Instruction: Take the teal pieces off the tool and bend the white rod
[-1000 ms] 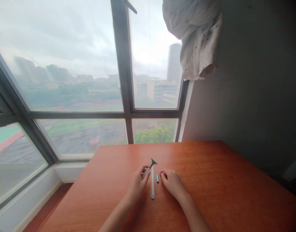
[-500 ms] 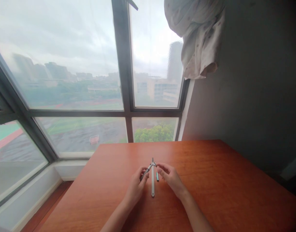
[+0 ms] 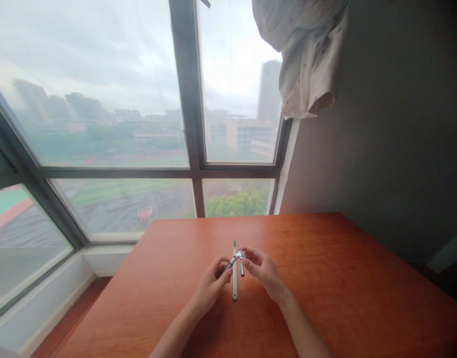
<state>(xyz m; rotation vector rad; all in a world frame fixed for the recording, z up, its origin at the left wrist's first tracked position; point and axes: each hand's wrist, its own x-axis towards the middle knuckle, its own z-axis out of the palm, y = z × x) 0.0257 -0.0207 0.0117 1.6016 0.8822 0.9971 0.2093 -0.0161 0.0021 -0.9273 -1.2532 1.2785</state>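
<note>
My left hand [image 3: 211,283] is closed round the dark handle of a razor [image 3: 228,266], which slants up and to the right. My right hand [image 3: 263,272] has its thumb and fingers at the razor's silvery head, seemingly pinching its right side; the exact contact is small and partly hidden. Under the razor, a slim pale toothbrush [image 3: 234,288] lies lengthwise on the table, its holed handle end towards me. Between the toothbrush and my right thumb rests a small green-and-black piece [image 3: 242,270], looking like a razor cartridge.
The reddish-brown wooden table [image 3: 318,258] reaches back to a large framed window [image 3: 116,171]. A bunched pale curtain [image 3: 306,64] hangs at the upper right, beside a dark wall [image 3: 377,139].
My right fingers have closed in on the razor's head, which has turned slightly and moved a little to the right. The toothbrush and the small piece lie as before; the view has shifted slightly.
</note>
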